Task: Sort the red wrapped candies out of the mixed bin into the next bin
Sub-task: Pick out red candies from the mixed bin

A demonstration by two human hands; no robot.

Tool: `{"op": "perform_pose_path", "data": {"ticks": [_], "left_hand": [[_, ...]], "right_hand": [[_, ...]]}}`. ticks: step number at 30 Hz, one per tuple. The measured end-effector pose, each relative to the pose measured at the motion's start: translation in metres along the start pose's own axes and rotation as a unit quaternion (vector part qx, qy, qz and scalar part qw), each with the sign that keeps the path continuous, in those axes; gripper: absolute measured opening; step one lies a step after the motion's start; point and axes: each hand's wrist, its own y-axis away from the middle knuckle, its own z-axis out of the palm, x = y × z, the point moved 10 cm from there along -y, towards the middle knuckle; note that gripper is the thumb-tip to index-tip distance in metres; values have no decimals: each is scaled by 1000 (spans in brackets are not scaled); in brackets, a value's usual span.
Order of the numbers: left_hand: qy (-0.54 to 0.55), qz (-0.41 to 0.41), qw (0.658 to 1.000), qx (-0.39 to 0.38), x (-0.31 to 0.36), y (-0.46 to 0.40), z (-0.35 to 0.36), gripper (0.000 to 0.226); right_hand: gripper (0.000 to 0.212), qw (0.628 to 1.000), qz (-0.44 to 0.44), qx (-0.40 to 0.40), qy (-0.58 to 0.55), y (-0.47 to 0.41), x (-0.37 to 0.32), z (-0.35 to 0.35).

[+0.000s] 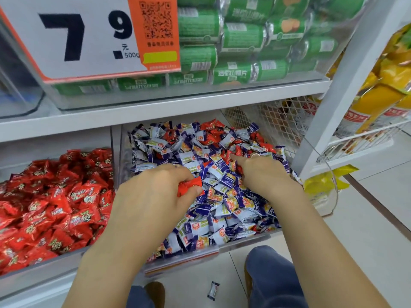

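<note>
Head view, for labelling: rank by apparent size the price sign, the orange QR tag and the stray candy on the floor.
1. Price sign
2. Orange QR tag
3. Stray candy, plainly smallest, though nearest the camera.

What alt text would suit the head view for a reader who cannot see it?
The left hand grips red candies over the mixed bin of purple-and-white and red sweets, while the right hand reaches into the pile further back. The bin of red candies sits to the left, and one candy lies on the floor.
</note>
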Motion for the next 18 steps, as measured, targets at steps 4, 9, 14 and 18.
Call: {"op": "perform_pose_path", "data": {"ticks": [4,9,14,18], "left_hand": [[12,3,1000,2,-2,-1,2,28],[57,6,997,44,-11,-4,-12,25],[89,1,992,94,-20,-1,-31,24],[144,26,984,98,-19,7,-41,29]], "right_hand": [[67,999,29,19,14,-7,-3,-3],[39,981,5,57,-187,0,14,-14],[22,887,-51,100,-447,21,32,-50],[27,775,-69,46,-626,49,15,-59]]}}
